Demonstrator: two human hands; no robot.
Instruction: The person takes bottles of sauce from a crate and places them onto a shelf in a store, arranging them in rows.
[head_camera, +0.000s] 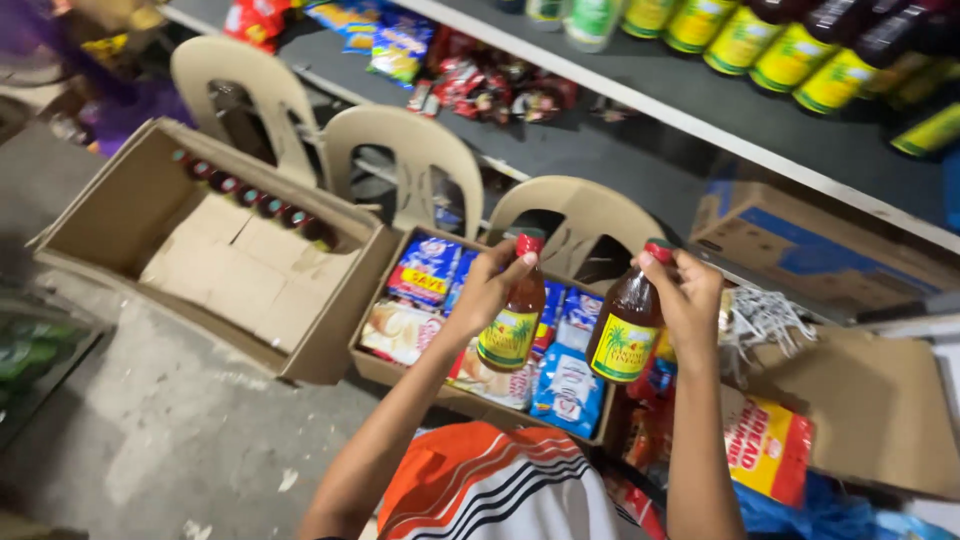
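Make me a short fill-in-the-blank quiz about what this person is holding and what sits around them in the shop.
1. Each hand, the left hand and the right hand, holds one ____ by its neck.
2. The caps on both are coloured ____.
3. The big cardboard box on the floor has a row of bottles along its ____ wall.
4. Behind the boxes stand ____ beige plastic chairs.

Missing words: bottle; red; far; three
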